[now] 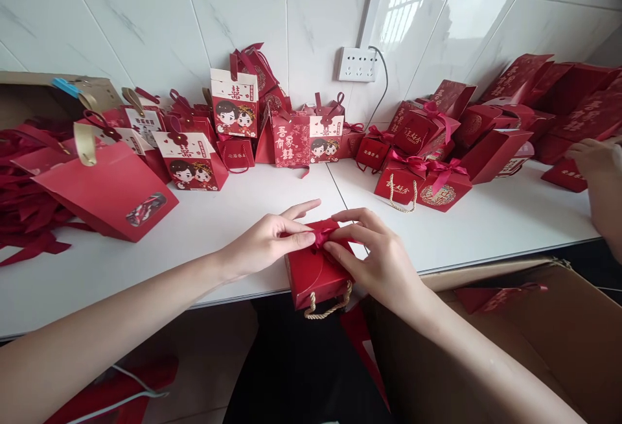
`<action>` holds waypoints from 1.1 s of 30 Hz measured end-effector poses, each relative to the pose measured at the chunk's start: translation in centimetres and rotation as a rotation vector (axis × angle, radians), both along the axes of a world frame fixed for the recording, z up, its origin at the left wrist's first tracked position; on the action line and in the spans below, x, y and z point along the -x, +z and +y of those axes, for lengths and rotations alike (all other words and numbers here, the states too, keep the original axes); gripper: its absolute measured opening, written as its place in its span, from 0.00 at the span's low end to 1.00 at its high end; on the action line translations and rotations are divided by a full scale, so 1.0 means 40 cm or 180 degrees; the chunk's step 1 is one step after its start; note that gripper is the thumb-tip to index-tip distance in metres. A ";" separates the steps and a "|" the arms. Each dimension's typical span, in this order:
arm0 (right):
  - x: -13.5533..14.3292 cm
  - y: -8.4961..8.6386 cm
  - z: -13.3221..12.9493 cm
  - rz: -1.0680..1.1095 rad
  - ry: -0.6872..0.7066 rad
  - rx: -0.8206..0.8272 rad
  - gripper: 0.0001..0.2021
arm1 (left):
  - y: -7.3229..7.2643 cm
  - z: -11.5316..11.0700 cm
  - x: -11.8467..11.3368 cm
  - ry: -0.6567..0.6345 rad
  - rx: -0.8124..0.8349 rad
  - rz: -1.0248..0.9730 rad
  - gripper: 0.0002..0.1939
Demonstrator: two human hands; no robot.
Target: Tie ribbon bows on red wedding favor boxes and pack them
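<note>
A red gift box (311, 275) with a twisted gold rope handle (326, 312) sits at the front edge of the white table, overhanging it slightly. On its top is a dark pink ribbon bow (321, 237). My left hand (279, 236) comes in from the left, thumb pressed against the bow's knot and the fingers stretched past the box's far side. From the right, my right hand (376, 249) pinches the ribbon near the knot between thumb and fingers. Parts of the ribbon are hidden under the fingers.
Red wedding boxes stand along the wall, among them a large one (111, 184) at left and ribboned ones (418, 132) at right. Loose ribbons (29, 197) pile far left. A cardboard box (544, 333) stands below right. Another person's hand (600, 171) touches a red box (564, 176).
</note>
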State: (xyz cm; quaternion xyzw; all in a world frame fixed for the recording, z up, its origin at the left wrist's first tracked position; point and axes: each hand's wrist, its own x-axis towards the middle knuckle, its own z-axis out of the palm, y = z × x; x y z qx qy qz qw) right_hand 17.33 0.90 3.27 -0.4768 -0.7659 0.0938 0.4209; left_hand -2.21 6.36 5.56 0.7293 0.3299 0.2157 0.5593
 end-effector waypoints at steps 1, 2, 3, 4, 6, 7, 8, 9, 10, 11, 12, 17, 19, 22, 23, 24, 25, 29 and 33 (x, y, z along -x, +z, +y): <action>0.002 0.000 0.003 0.0065 -0.0012 0.0066 0.03 | 0.002 -0.001 0.000 -0.0010 -0.0046 0.0034 0.13; 0.003 0.001 0.005 0.0117 -0.0022 0.0122 0.03 | 0.004 -0.003 0.000 -0.0025 -0.0075 0.0060 0.13; 0.004 0.002 0.007 0.0149 -0.0036 0.0160 0.04 | 0.006 -0.004 0.000 -0.0032 -0.0089 0.0079 0.13; 0.006 0.004 0.007 0.0150 -0.0048 0.0173 0.05 | 0.007 -0.005 -0.001 -0.0021 -0.0090 0.0091 0.13; 0.008 0.007 0.007 0.0060 -0.0076 0.0095 0.07 | 0.008 -0.005 -0.001 0.0055 -0.0079 0.0098 0.12; 0.008 0.008 0.006 -0.0016 -0.0097 0.0029 0.07 | 0.007 -0.005 -0.001 0.0099 -0.0067 0.0088 0.12; 0.008 0.009 0.006 -0.0103 -0.0112 -0.0032 0.07 | 0.006 -0.004 0.000 0.0137 -0.0045 0.0063 0.12; 0.008 0.011 0.005 -0.0192 -0.0118 -0.0071 0.07 | 0.004 -0.004 0.000 0.0161 -0.0009 0.0024 0.13; 0.007 0.012 0.003 -0.0271 -0.0117 -0.0095 0.06 | 0.001 -0.005 0.001 0.0168 0.0052 -0.0029 0.13; 0.005 0.012 0.002 -0.0333 -0.0111 -0.0107 0.06 | 0.000 -0.006 0.001 0.0169 0.0131 -0.0089 0.13; 0.004 0.013 0.001 -0.0374 -0.0100 -0.0105 0.06 | -0.002 -0.008 0.002 0.0175 0.0219 -0.0152 0.12; 0.000 0.008 -0.001 -0.0312 -0.0097 -0.0060 0.03 | 0.003 -0.018 -0.002 0.0224 0.0368 -0.0233 0.11; 0.003 0.005 0.001 -0.0262 -0.0162 -0.0112 0.03 | 0.006 -0.021 -0.005 0.0180 0.0324 -0.0170 0.11; 0.010 0.002 0.004 -0.0269 -0.0161 -0.0181 0.05 | 0.008 -0.023 -0.007 0.0130 0.0263 -0.0106 0.11; 0.012 0.002 0.004 -0.0295 -0.0128 -0.0204 0.05 | 0.008 -0.024 -0.008 0.0133 0.0258 -0.0106 0.11; 0.013 0.003 0.004 -0.0327 -0.0088 -0.0229 0.05 | 0.007 -0.024 -0.007 0.0148 0.0262 -0.0112 0.11; 0.013 0.005 0.004 -0.0360 -0.0046 -0.0248 0.05 | 0.006 -0.024 -0.007 0.0173 0.0267 -0.0113 0.11; -0.001 0.022 0.001 -0.0525 0.0091 -0.0128 0.05 | 0.004 -0.020 0.002 0.0271 0.0195 -0.0030 0.12; -0.019 0.045 0.000 -0.0741 0.0253 0.0160 0.04 | 0.004 -0.015 0.013 0.0256 0.0108 0.0009 0.12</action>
